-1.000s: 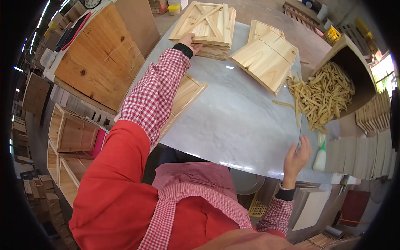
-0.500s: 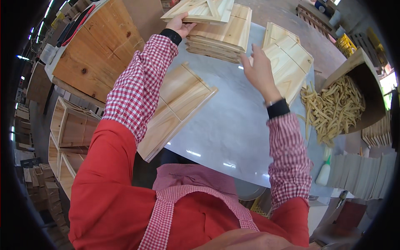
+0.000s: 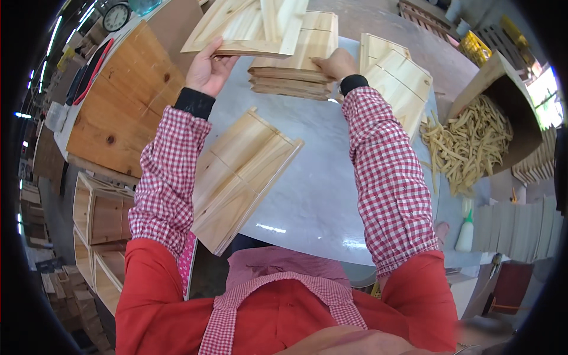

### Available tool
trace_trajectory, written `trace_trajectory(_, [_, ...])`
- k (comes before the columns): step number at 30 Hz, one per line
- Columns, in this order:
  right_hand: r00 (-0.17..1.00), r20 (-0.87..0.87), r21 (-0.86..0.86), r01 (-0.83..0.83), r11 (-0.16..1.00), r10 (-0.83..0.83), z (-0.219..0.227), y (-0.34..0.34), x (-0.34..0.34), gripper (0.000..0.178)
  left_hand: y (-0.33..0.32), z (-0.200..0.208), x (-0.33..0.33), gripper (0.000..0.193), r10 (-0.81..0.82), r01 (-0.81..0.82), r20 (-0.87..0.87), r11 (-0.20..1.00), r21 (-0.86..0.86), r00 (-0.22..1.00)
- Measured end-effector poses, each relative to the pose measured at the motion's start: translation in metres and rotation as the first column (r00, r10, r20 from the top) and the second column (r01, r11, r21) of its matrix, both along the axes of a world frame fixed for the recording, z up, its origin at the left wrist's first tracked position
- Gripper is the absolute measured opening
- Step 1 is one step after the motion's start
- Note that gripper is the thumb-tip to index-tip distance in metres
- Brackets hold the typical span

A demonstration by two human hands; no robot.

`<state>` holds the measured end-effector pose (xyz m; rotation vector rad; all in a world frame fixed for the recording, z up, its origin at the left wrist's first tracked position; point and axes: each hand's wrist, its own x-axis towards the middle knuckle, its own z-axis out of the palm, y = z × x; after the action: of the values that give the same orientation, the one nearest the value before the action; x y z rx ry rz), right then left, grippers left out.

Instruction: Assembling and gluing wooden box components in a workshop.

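My left hand [image 3: 208,70] is closed on the near edge of a light wooden panel [image 3: 247,22] with raised strips, thumb on top and fingers beneath. That panel is tilted and partly overlaps a stack of wooden boards [image 3: 290,77]. At the stack's right edge, my right hand [image 3: 337,64] is closed, its fingertips on the top board [image 3: 316,41]; the underside of its grip is hidden. A single grooved board [image 3: 239,171] lies aslant at the table's left, sticking out over the near edge. Two overlapping panels [image 3: 399,80] rest to the right of the stack.
The grey table [image 3: 313,195] carries these boards. A tipped box [image 3: 523,124] spills tan strips [image 3: 473,139] on the right, with a white glue bottle [image 3: 465,234] nearer me. Left of the table stand a large wooden box [image 3: 127,100] and wooden frames [image 3: 103,219].
My left hand has moved left and nearer me, bringing the panel partly off the stack. My right hand has gone from the gap beside the stack to its right edge.
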<state>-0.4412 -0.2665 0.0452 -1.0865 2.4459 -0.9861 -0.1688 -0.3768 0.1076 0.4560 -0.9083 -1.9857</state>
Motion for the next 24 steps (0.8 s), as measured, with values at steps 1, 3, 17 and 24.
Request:
trace_trajectory(1, [1.000, 0.023, -0.028, -0.014, 1.000, 0.015, 0.006, -0.001, -0.001, 0.051, 0.005, 0.002, -0.001, 0.032, -0.012, 0.012, -0.001, 1.000, 0.001, 1.000])
trace_trajectory(3, [0.999, 0.043, -0.056, -0.025, 0.998, 0.027, 0.013, -0.002, 0.001, 0.051, 0.016, 0.009, -0.002, 0.030, -0.009, 0.009, -0.021, 1.000, 0.028, 1.000])
trace_trajectory(17, [0.885, 0.465, -0.582, 0.271, 0.767, 0.041, 0.019, 0.145, 0.051, 0.037, 0.010, 0.013, -0.018, 0.032, -0.001, -0.002, -0.077, 1.000, -0.029, 0.997])
trace_trajectory(24, [0.946, 0.305, -0.712, 0.302, 0.634, -0.108, 0.043, 0.311, 0.076, 0.036, -0.010, -0.027, -0.049, 0.033, 0.020, -0.011, -0.082, 0.994, 0.113, 0.996])
